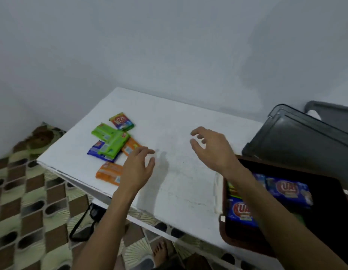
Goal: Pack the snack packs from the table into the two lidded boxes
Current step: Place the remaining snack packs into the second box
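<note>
A: Status, left to right?

B: Patterned floor (23, 191) is showing far left, with a black strap (81, 225) lying on it under the table edge. The snack packs (112, 145) are sitting in a loose cluster on the left part of the white table (179, 117).

A: Which packs?

B: A red-fronted pack (121, 121) is lying farthest back. Two green packs (113, 144) are overlapping, and the nearer one is lying across a blue pack (95, 151). One orange pack (130, 146) is poking out from under the green. Another orange pack (109, 172) is lying nearest the front edge.

A: Hands?

B: The left hand (138, 168) is hovering just right of the cluster, fingers spread and loose, gripping nothing. It's overlapping the orange ones in view; can't tell if it's touching. The right hand (214, 147) is hanging above mid-table, fingers loosely curled, empty.

A: Boxes?

B: A brown box (245, 244) is sitting at the table's right end, open-topped, with the right forearm crossing over it. Blue packs (286, 190) are lying flat inside it. A dark grey lid (305, 137) is lying behind it, tilted. A second grey piece (334, 112) is showing behind that, mostly cut off.

A: Anything else?

B: A bare foot (160, 250) is showing on the floor below the table.
</note>
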The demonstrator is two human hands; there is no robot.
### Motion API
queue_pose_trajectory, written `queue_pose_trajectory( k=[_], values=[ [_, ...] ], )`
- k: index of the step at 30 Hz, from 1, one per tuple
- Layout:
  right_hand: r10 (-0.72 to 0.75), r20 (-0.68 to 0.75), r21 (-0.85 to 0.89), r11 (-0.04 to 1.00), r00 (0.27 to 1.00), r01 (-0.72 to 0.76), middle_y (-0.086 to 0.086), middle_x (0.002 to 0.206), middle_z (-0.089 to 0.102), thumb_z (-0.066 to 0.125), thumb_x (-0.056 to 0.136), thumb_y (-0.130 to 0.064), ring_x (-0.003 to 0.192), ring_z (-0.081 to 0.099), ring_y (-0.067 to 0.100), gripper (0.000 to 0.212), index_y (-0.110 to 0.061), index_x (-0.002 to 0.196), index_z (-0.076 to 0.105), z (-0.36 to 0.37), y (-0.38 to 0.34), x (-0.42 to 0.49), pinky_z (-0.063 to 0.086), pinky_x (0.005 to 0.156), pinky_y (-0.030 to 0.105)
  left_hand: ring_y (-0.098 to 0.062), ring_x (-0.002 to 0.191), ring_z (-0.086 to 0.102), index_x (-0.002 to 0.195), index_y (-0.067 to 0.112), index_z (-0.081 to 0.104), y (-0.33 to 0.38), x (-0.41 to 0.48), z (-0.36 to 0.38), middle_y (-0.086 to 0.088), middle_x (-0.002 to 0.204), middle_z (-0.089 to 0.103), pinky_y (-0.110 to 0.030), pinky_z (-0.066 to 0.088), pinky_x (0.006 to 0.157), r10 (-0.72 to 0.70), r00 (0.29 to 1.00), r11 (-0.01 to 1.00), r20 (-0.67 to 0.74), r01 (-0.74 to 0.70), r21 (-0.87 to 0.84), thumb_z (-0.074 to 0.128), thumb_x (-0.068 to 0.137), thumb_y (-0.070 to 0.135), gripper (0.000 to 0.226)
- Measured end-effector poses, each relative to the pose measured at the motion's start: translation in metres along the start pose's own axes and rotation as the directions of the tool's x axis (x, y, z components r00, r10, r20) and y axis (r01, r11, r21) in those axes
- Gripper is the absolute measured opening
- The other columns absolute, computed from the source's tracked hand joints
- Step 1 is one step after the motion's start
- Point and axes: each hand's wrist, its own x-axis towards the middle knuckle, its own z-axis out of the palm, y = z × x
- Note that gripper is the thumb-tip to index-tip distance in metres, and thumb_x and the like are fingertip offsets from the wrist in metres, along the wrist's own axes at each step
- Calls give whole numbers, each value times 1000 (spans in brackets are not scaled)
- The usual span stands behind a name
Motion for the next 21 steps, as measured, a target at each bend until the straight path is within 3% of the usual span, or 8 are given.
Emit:
queue_pose_trajectory(
  k=[2,5,10,15,21],
  values=[
    [-74,74,-76,994,994,80,7,112,63,50,97,-34,101,60,23,32,-22,126,55,41,-20,36,48,84,34,-30,111,56,114,16,66,-37,17,-15,-8,122,58,-39,47,85,-100,994,988,-51,105,111,64,89,27,27],
    [-169,223,-152,967,960,205,10,118,58,51,96,-37,107,55,28,41,-21,133,49,107,-40,79,49,85,38,-35,120,48,125,16,58,-81,39,-34,-13,132,52,-49,45,93,-248,967,934,-55,254,250,65,85,45,49],
    [-183,380,-163,952,907,260,11,123,54,60,88,-48,112,47,29,54,-18,131,46,193,-56,110,46,88,41,-31,121,48,135,22,49,-119,62,-48,-8,134,53,-45,44,94,-276,961,921,37,253,298,65,79,59,69],
    [-263,312,-176,928,913,328,8,111,56,66,80,-44,101,46,29,47,-16,115,52,229,-55,113,43,88,38,-30,121,49,140,22,46,-135,71,-51,-8,137,53,-41,41,96,-184,980,954,76,160,253,66,84,47,65],
    [-236,176,-125,958,956,260,8,90,63,43,84,-35,84,49,28,37,-17,114,55,211,-53,116,43,72,36,-28,110,55,146,38,25,-127,73,-66,-8,128,54,-39,48,77,-214,973,970,87,201,136,64,84,44,74]
  ],
)
